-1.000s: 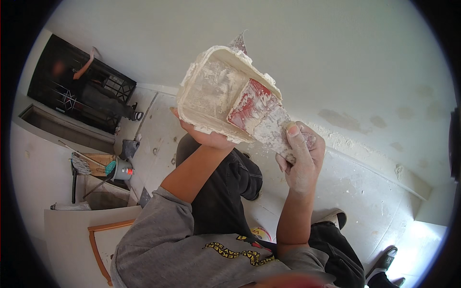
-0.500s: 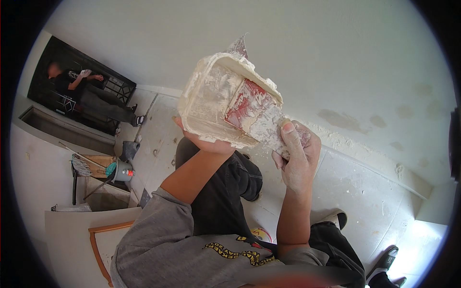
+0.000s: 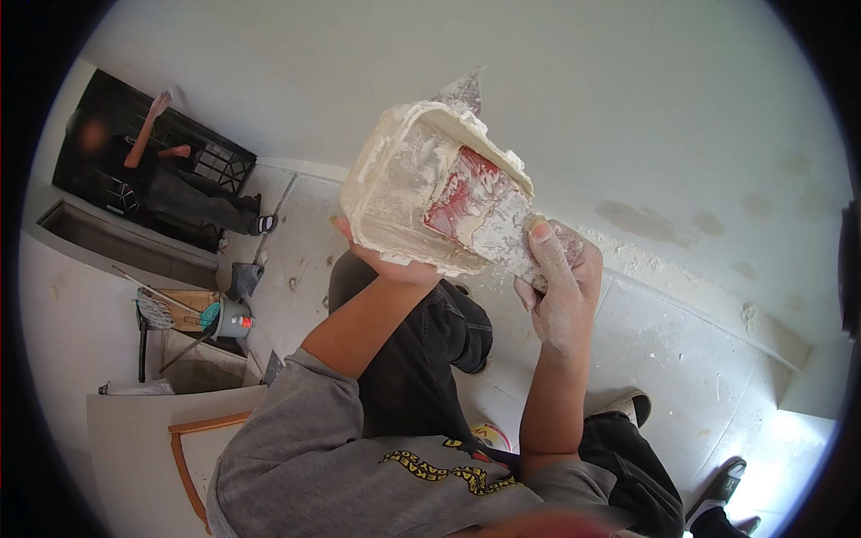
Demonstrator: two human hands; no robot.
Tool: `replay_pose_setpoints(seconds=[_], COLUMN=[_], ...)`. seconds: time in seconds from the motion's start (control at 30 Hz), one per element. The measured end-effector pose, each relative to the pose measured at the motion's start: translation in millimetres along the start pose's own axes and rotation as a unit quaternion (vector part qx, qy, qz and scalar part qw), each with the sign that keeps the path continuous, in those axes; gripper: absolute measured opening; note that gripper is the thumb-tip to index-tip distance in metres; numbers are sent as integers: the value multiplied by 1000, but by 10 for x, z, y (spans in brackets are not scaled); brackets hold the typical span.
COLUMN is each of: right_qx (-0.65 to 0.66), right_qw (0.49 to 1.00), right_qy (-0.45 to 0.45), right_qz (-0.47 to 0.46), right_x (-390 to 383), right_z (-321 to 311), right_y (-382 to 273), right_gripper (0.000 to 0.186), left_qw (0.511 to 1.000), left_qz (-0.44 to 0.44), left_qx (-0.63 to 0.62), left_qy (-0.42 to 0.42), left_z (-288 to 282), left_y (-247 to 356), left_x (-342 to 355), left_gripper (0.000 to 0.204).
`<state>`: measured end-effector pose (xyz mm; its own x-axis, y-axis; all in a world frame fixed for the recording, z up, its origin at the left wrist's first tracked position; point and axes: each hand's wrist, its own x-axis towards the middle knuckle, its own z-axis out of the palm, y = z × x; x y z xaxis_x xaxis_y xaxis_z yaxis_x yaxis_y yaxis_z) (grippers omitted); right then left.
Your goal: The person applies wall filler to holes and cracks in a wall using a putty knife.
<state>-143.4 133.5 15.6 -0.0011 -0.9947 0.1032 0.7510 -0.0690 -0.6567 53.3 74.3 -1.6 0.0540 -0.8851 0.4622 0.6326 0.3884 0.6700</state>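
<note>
In the upper middle of the frame, the left hand (image 3: 399,265) cups an off-white, paste-crusted rectangular plastic tub (image 3: 363,179) from below, probably to keep it steady with its opening toward the right hand (image 3: 565,291); most left fingers are hidden. The right hand closes around the white-coated end of a flat, red-faced scraper (image 3: 468,193), thumb on top, likely for control; its red end lies within the tub's opening. Counted: one tub, one red-faced scraper, one pointed grey-brown piece (image 3: 465,92) jutting above the tub, one grey bucket (image 3: 232,318) at left, one co-worker (image 3: 148,175) upper left.
</note>
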Motion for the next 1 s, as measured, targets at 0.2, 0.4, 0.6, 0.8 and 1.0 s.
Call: replay_pose_setpoints(seconds=[0.2, 0.4, 0.6, 0.8, 1.0], right_qx=[-52, -60, -46, -35, -57], right_qw=[999, 998, 999, 999, 998], right_qy=[-8, 5, -4, 2, -2], right_qz=[-5, 5, 4, 10, 30], right_x=[34, 65, 80, 90, 92], right_z=[-75, -98, -89, -104, -132], right_y=[36, 54, 78, 60, 21], right_gripper=[38, 39, 41, 41, 41], left_qw=[998, 997, 997, 992, 972], left_qz=[36, 42, 39, 63, -1], left_qx=[48, 67, 47, 85, -135], left_qy=[-10, -27, -44, -62, -190], left_z=[-17, 130, 126, 220, 252], left_y=[-73, -44, -90, -128, -110], left_x=[55, 114, 105, 124, 180], left_gripper=[88, 85, 84, 85, 91])
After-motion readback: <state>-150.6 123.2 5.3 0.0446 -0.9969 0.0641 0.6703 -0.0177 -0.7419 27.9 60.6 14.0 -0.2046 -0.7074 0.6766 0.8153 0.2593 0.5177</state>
